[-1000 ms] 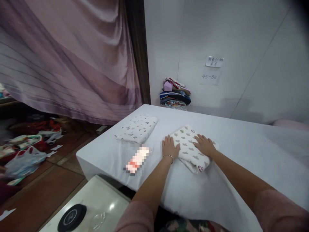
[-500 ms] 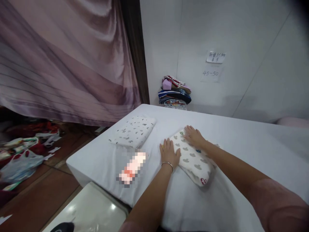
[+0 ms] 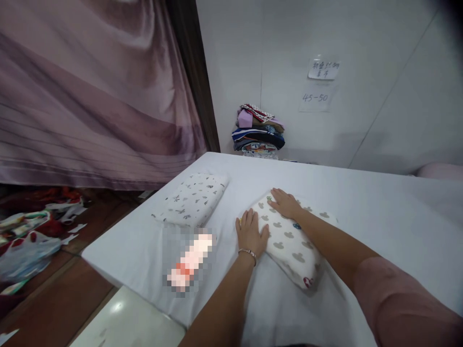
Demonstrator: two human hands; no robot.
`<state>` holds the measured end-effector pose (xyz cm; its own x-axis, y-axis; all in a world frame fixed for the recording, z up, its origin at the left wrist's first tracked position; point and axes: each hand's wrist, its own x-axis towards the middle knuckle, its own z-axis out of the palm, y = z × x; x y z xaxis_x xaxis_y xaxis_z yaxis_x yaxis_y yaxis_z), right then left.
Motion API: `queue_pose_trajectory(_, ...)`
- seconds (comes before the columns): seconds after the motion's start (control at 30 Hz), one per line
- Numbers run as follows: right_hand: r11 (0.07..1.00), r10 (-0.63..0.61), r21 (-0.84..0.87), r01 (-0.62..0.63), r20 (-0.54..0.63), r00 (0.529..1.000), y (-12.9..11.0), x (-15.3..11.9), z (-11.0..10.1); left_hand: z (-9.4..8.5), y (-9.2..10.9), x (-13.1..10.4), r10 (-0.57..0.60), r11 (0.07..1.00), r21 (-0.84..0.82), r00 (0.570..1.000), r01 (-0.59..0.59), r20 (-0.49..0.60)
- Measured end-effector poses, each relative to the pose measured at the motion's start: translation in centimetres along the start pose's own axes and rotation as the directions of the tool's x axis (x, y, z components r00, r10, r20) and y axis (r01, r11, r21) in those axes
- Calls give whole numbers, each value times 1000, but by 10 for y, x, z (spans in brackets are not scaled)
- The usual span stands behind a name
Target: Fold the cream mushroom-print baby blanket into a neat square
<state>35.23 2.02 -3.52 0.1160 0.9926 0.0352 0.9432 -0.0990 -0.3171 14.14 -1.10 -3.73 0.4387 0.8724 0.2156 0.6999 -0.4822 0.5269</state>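
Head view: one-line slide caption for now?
Left hand and right hand rest on a folded cloth; a second cloth lies to the left on the white table.

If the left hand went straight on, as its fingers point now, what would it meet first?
Beyond the white table, the left hand would probably meet the stack of folded multicoloured fabrics before the pale grey wall; depth there is unclear.

To my left I see a pink curtain [image 3: 144,91] beside a dark post [image 3: 197,72], and a plastic bag [image 3: 31,253] on the tiled floor [image 3: 58,291]. Ahead of me, a stack of folded fabrics [image 3: 258,132] stands by the wall [image 3: 282,48], below a sheet marked "45-50" [image 3: 314,99].
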Motion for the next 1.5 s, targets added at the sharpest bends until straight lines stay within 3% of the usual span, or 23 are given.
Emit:
queue_pose_trajectory(0.1, 998, 27, 61, -29, 28, 999, -5, -2, -6, -2, -5, 1, 10, 1000, -28, 999, -11, -35)
queue_pose_trajectory(0.17, 991, 63, 112, -68, 45, 997, -7, -13, -13, -4, -11, 2, 25, 997, -76, 993, -34, -116)
queue_pose_trajectory(0.27, 979, 140, 151, -139, 6, 990, -1, -50, -20, -3, -23, 7, -42, 986, -165, 977, 7, -210)
queue_pose_trajectory(0.33, 967, 210, 164, -193, -98, 973, 9, -89, -21, -1, -31, 11, -125, 968, -240, 973, 76, -195)
queue_pose_trajectory(0.4, 941, 308, 218, -258, -241, 920, 20, -133, -18, 2, -35, 16, -175, 948, -295, 973, 124, -153)
queue_pose_trajectory(0.47, 867, 451, 375, -329, -310, 837, 24, -172, -13, 2, -37, 20, -200, 936, -316, 973, 154, -119)
queue_pose_trajectory(0.53, 695, 612, 613, -376, -229, 757, 19, -200, -5, 0, -36, 24, -218, 936, -301, 972, 181, -93)
queue_pose_trajectory(0.57, 589, 654, 720, -367, -158, 740, 13, -208, -2, -2, -34, 25, -222, 939, -287, 972, 190, -82)
queue_pose_trajectory(0.63, 427, 643, 852, -303, -51, 764, -1, -214, 4, -8, -28, 24, -217, 948, -250, 974, 195, -64)
queue_pose_trajectory(0.73, 411, 586, 881, -232, -60, 808, -8, -207, 3, -14, -14, 10, -229, 955, -198, 973, 222, -13)
queue_pose_trajectory(0.83, 442, 635, 864, -240, -113, 764, 16, -194, -15, -15, 2, -17, -236, 955, -165, 969, 245, 72)
queue_pose_trajectory(1.0, 326, 739, 909, -259, -74, 670, 66, -202, -48, -13, 21, -60, -164, 953, -222, 965, 208, 204)
queue_pose_trajectory(1.1, 381, 736, 911, -157, -196, 648, 63, -228, -45, -16, 26, -68, -136, 964, -217, 988, 150, 79)
queue_pose_trajectory(1.17, 452, 688, 888, -84, -287, 667, 53, -247, -33, -18, 31, -70, -1, 986, -166, 998, -8, -57)
queue_pose_trajectory(1.23, 515, 635, 852, -93, -306, 710, 44, -264, -19, -19, 36, -72, 203, 976, -65, 974, -210, -105)
queue_pose_trajectory(1.33, 608, 597, 766, -209, -268, 756, 37, -276, -7, -18, 45, -74, 427, 898, 98, 903, -429, 40)
queue_pose_trajectory(1.4, 663, 583, 700, -265, -261, 769, 36, -274, -7, -16, 47, -72, 488, 843, 175, 861, -508, 145)
queue_pose_trajectory(1.5, 717, 585, 608, -339, -261, 768, 39, -262, -13, -13, 43, -64, 522, 797, 223, 826, -561, 213)
